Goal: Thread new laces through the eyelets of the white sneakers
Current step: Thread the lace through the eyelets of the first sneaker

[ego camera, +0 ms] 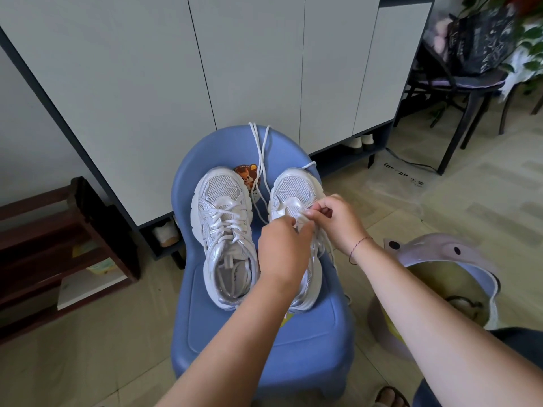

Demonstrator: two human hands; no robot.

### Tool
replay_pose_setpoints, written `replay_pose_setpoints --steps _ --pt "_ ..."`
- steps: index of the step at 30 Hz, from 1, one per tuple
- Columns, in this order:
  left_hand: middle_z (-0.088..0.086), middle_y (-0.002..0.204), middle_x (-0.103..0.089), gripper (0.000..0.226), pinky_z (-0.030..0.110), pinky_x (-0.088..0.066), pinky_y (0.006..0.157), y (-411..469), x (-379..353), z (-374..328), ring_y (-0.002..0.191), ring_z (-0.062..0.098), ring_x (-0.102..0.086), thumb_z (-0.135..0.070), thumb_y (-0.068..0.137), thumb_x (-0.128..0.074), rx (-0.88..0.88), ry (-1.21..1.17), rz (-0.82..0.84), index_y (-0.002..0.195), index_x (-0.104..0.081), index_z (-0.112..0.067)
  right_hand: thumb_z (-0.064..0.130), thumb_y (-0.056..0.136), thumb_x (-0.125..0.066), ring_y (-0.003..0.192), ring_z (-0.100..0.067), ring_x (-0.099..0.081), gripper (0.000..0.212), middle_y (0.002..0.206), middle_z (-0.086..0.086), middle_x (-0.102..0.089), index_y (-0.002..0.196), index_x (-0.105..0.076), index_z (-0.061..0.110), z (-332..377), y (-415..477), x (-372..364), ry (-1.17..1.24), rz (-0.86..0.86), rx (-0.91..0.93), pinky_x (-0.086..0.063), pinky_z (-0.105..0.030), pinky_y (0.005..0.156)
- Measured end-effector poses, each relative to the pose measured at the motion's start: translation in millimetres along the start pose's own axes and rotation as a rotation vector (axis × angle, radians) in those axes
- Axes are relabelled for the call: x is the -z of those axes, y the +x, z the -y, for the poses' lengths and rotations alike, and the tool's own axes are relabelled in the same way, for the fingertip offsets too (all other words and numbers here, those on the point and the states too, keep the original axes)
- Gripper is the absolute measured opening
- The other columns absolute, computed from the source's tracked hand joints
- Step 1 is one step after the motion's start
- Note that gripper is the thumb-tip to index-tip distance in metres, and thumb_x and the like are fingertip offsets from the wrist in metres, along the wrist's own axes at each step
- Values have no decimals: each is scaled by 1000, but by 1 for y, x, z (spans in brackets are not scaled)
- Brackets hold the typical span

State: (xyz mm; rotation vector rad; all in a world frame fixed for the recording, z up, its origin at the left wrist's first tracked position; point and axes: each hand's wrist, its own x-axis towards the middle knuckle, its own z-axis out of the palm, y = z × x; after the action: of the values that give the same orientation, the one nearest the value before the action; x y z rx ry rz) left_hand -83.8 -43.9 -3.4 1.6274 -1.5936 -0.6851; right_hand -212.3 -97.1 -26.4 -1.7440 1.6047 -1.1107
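Two white sneakers stand side by side on a blue plastic chair (308, 342), toes pointing away from me. The left sneaker (224, 227) is laced, its lace ends tucked inside. Over the right sneaker (293, 192) both my hands work at the lower eyelets. My left hand (283, 248) covers the tongue area with fingers curled at the lace. My right hand (338, 218) pinches the white lace near the toe-side eyelets. A long loose white lace (260, 160) runs from between the shoes up over the chair's backrest. The eyelets under my hands are hidden.
A white cabinet (205, 69) stands just behind the chair, shoes in its open base. A dark wooden rack (67, 259) is at the left. A purple stool (440, 257) stands at the right, a dark chair with a bag (476, 42) further back. My sandalled foot (390, 398) shows below.
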Motion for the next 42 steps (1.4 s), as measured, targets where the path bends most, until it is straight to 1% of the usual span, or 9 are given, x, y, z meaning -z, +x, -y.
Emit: replay_pose_setpoints --steps 5,8,11,15,22,29,34,38,42 --pt "16 47 -58 39 32 -45 46 11 -1 2 38 24 -53 -28 87 -62 75 -82 73 67 -62 5 20 87 -64 78 -9 -51 11 91 0 -50 80 -62 12 2 -2 0 38 -2 -35 -39 -22 76" --pt "3 41 -50 27 19 -35 40 8 0 8 30 10 -43 -21 87 -66 207 -283 69 73 -66 2 20 89 -61 76 -7 -50 11 92 4 -46 81 -60 13 0 -1 2 2 -24 -33 -37 -14 69" --pt "-9 37 -45 17 17 -37 42 7 -3 12 33 7 -40 -20 87 -68 265 -397 27 71 -67 -14 22 91 -59 81 -18 -53 11 98 -4 -49 84 -58 14 -17 5 17 -36 -197 -78 -39 -24 73" --pt "-12 39 -47 13 24 -39 55 7 -7 16 40 9 -41 -20 86 -70 296 -491 15 74 -68 -15 28 91 -57 82 -27 -55 15 99 -18 -60 85 -58 15 -42 10 49 -3 -431 -235 -46 -32 74" --pt "-4 38 -42 18 15 -34 38 5 -4 12 36 13 -36 -8 88 -62 348 -575 32 72 -67 -11 20 85 -66 76 -3 -47 10 92 6 -43 94 -63 20 -3 -4 23 0 -71 22 -38 -9 70" --pt "-3 37 -42 17 16 -34 37 4 0 9 32 11 -36 -9 89 -63 348 -638 59 73 -67 -11 18 84 -67 79 -1 -44 5 92 8 -44 88 -63 18 3 -4 2 -80 -27 105 -45 -26 78" --pt "-6 38 -44 13 19 -36 43 5 -5 12 41 15 -39 -11 89 -63 344 -597 39 76 -68 -10 15 86 -66 73 0 -46 5 85 12 -44 82 -64 13 4 2 4 -79 -19 59 -41 -22 73" --pt "-8 37 -43 17 17 -33 39 4 -6 13 32 8 -34 -7 90 -58 334 -587 22 75 -66 -9 18 91 -58 80 -15 -52 8 96 -4 -55 88 -62 12 -9 7 23 -21 -221 -88 -39 -24 74" --pt "-9 38 -43 21 19 -31 40 2 -7 12 34 7 -31 -11 91 -61 332 -601 27 70 -65 -15 18 94 -53 81 -20 -50 23 88 -7 -56 103 -63 -2 -24 9 55 56 -509 -251 -42 -30 75"
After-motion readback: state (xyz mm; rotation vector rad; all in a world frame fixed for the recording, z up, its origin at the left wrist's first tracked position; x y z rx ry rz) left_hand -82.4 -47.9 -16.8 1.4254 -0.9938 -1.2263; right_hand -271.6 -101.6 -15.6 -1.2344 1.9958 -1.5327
